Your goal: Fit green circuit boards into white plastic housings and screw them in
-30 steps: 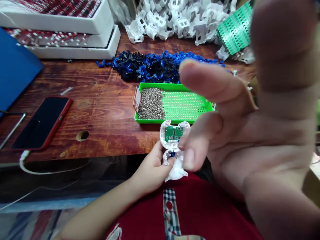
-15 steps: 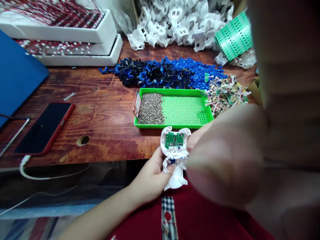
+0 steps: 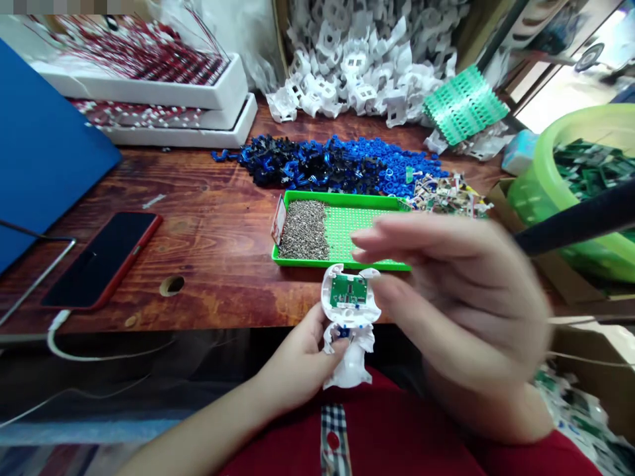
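My left hand (image 3: 302, 354) is closed around a white plastic housing (image 3: 351, 362), its thumb pressed on the lower part. Set in the housing's rounded upper part is a green circuit board (image 3: 348, 291), with small blue pieces lower down. Close to the camera, my right hand (image 3: 461, 297) is raised to the right of the housing and slightly blurred. Its fingers reach leftward with a gap between them and the thumb, and nothing shows in them. Beyond both hands lies a green tray (image 3: 297, 263) with many small metal screws (image 3: 303, 231) in its left part.
Blue and black parts (image 3: 307, 162) lie behind the tray, before a heap of white shells (image 3: 347, 86). Small wired boards (image 3: 449, 196) are at its right. A phone (image 3: 102, 261) and foam trays (image 3: 238, 129) sit left. A lime-green tub (image 3: 540, 178) stands right.
My right hand has drawn back from right in front of the camera, and its fingers now show apart. The view has shifted a little, uncovering the tub. My left hand keeps holding the housing.
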The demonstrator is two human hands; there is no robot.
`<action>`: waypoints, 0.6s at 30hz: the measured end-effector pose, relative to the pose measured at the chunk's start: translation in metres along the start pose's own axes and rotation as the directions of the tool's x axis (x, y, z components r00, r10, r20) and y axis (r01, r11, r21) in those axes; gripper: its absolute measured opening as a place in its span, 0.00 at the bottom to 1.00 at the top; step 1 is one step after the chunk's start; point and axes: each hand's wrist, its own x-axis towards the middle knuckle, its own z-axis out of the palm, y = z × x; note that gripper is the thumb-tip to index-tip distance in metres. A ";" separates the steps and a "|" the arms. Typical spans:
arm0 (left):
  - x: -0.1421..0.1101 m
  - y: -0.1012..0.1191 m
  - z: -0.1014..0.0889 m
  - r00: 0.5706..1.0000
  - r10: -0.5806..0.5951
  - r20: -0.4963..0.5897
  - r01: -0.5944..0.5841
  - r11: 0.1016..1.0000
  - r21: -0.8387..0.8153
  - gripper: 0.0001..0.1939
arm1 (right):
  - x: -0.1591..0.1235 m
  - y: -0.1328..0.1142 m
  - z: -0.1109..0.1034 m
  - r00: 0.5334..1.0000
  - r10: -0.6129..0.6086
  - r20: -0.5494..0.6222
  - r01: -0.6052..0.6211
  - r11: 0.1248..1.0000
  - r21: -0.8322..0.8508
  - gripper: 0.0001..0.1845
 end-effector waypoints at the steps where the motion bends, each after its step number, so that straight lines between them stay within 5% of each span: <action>1: 0.000 -0.001 -0.001 1.000 -0.013 0.017 0.014 1.000 -0.010 0.23 | 0.007 0.009 0.001 0.999 -0.032 -0.034 0.032 0.999 0.005 0.13; 6: 0.002 -0.008 -0.006 0.991 -0.122 0.048 0.127 0.983 -0.134 0.23 | 0.023 0.059 -0.001 0.995 0.019 -0.095 -0.056 0.910 -0.410 0.08; 10: 0.004 -0.011 -0.009 0.990 -0.142 0.014 0.141 0.953 -0.267 0.22 | -0.004 0.065 -0.003 0.955 0.000 -0.298 -0.077 0.966 -0.247 0.06; 13: 0.006 -0.010 -0.008 0.994 -0.099 -0.034 0.084 0.945 -0.316 0.20 | -0.036 0.060 0.010 0.981 -0.058 -0.188 0.033 0.990 -0.135 0.12; 16: 0.008 -0.009 -0.004 0.994 -0.098 -0.057 0.074 0.941 -0.330 0.19 | -0.064 0.065 0.023 0.964 -0.205 -0.170 0.171 0.966 -0.193 0.20; 18: 0.008 -0.008 -0.002 0.987 -0.156 -0.034 0.136 0.933 -0.333 0.21 | -0.077 0.076 0.022 0.916 -0.231 -0.327 0.136 0.948 -0.289 0.21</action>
